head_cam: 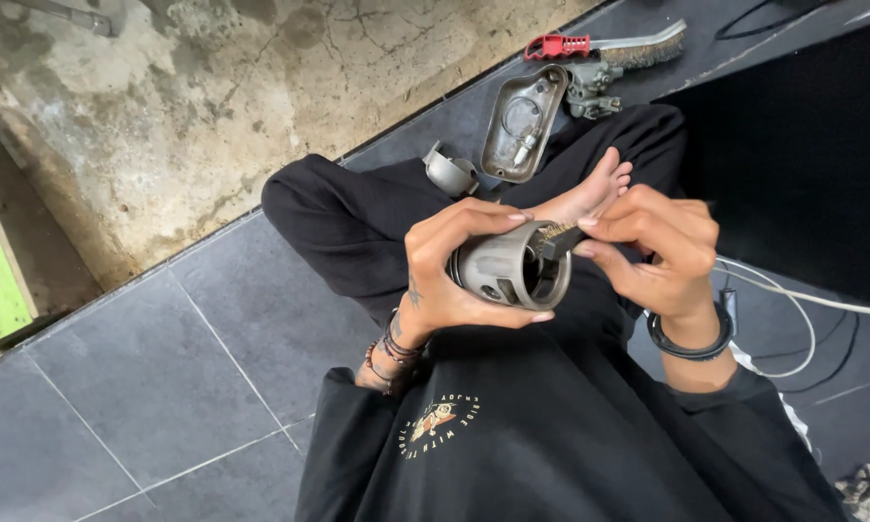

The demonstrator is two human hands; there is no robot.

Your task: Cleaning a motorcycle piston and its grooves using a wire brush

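Left hand (447,275) gripped one grey metal piston (508,267), held above the lap, open end facing right; brush bristles sat inside its rim. Right hand (659,253) pinched one small brush (557,239) between thumb and fingers. One oblong metal tray (524,123) on the floor held a small part. Grey tile floor (164,387) met cracked concrete (213,87). One red-handled wire brush (604,44) lay beyond.

No packages, signs or screens appear. The lone label-like mark is a small round printed emblem (439,422) in cream and orange on the black sweatshirt (551,445), at about seven o'clock from the frame's centre.
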